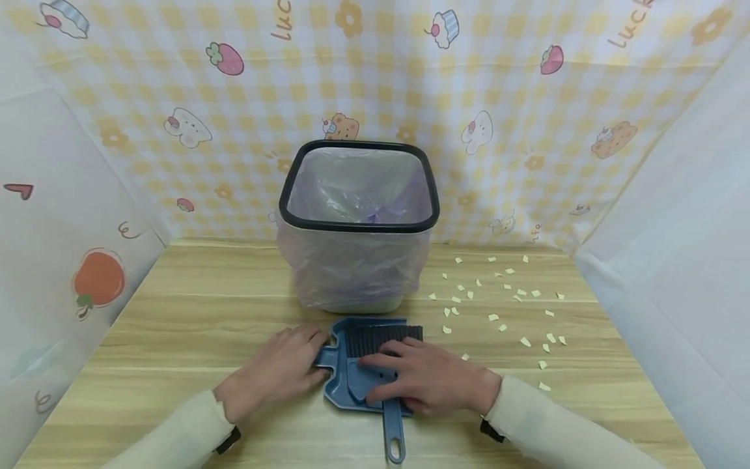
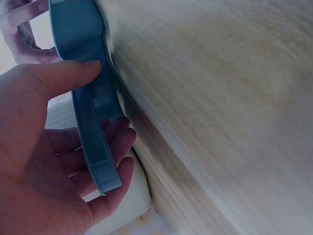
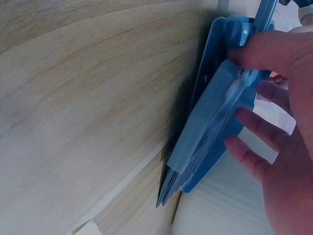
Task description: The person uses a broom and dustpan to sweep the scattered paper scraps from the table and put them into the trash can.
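Note:
A blue dustpan lies in front of a bin, its short handle pointing left. My left hand holds that handle, the thumb on top and the fingers curled around its far side. Across the pan lies a blue hand brush with dark bristles, its handle toward me. Over the brush head is my right hand, fingers spread. In the right wrist view its thumb overlaps the brush near the handle, while the other fingers stand apart from the bristles.
The bin, with a black rim and a pale purple liner, stands at the back middle. Small pale yellow paper scraps are scattered on the wooden table to the right. Behind hangs a yellow checked cloth; white cloths flank the sides.

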### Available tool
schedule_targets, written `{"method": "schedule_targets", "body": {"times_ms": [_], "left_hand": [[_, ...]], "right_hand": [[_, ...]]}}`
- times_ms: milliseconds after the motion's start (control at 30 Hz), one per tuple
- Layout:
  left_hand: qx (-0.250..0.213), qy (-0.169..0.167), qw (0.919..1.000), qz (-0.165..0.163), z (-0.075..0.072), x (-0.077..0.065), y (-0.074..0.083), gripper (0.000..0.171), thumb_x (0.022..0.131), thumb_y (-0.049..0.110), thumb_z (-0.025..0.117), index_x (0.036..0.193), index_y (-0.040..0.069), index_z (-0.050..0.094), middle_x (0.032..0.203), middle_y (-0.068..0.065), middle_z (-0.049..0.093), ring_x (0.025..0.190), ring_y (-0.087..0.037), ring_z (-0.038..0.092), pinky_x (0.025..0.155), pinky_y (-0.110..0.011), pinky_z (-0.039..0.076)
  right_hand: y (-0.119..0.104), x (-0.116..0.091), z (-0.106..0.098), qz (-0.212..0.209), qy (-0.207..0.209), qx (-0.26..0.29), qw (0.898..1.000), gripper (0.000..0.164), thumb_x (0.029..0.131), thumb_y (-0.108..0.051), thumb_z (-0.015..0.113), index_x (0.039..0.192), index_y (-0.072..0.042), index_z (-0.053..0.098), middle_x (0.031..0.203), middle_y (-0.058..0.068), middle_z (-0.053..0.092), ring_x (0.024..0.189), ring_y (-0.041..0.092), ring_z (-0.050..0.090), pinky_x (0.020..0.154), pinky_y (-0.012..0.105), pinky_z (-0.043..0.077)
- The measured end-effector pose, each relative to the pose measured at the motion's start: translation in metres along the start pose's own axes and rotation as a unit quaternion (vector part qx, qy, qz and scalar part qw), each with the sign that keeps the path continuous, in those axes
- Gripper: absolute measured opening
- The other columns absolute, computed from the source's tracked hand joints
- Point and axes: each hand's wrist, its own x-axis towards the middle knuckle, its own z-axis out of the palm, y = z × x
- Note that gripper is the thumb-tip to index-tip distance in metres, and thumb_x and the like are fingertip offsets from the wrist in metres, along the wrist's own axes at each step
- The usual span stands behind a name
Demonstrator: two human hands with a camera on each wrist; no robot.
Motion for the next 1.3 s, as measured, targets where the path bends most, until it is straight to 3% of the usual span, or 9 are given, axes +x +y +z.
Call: {"method": "schedule_targets", "body": {"times_ms": [367,533,867,1133,1300], "left_hand": [[-0.014,0.000,0.9999,0.002,0.0023,0.0053,0.0007,0.048,0.092,0.029,0.089,0.124,-0.005,0.073,0.121,-0.020,0.073,0.106,-0.036,0.074,0.090,-0.052,0.063],[-0.017,0.002,0.9998,0.004,0.0039,0.0069,0.0009,0.047,0.092,0.028,0.088,0.123,-0.005,0.074,0.120,-0.020,0.073,0.105,-0.036,0.074,0.088,-0.052,0.064],[-0.033,-0.014,0.9993,-0.008,0.0033,0.0077,0.0035,0.047,0.093,0.026,0.088,0.125,-0.006,0.073,0.125,-0.022,0.073,0.108,-0.038,0.074,0.090,-0.054,0.063],[-0.030,-0.013,0.9995,-0.005,0.0052,0.0081,0.0037,0.046,0.093,0.025,0.087,0.125,-0.006,0.073,0.122,-0.021,0.073,0.105,-0.037,0.075,0.088,-0.053,0.064],[-0.019,-0.005,0.9998,0.008,0.0067,0.0075,0.0025,0.042,0.095,0.024,0.085,0.124,-0.004,0.073,0.121,-0.020,0.073,0.101,-0.035,0.075,0.085,-0.052,0.064]], "right_hand": [[-0.0014,0.0057,-0.0023,-0.004,-0.035,-0.029,0.999,0.056,0.098,-0.021,0.082,0.145,-0.046,0.064,0.168,0.002,0.048,0.133,0.022,0.056,0.104,0.034,0.054],[-0.0028,0.0084,-0.0031,-0.005,-0.044,-0.042,0.998,0.060,0.094,-0.026,0.088,0.146,-0.046,0.063,0.167,0.002,0.048,0.129,0.020,0.057,0.102,0.032,0.055],[-0.0058,0.0094,-0.0032,-0.008,-0.047,-0.065,0.997,0.064,0.091,-0.029,0.092,0.144,-0.045,0.062,0.164,0.002,0.051,0.116,0.018,0.057,0.087,0.027,0.057],[-0.0080,0.0098,0.0001,-0.009,-0.038,-0.091,0.995,0.050,0.100,-0.025,0.082,0.141,-0.043,0.060,0.157,0.001,0.055,0.106,0.017,0.056,0.076,0.023,0.055],[-0.0092,0.0088,0.0009,-0.013,-0.027,-0.085,0.996,0.039,0.104,-0.021,0.076,0.137,-0.039,0.068,0.154,0.001,0.057,0.107,0.017,0.057,0.074,0.021,0.054]]}}
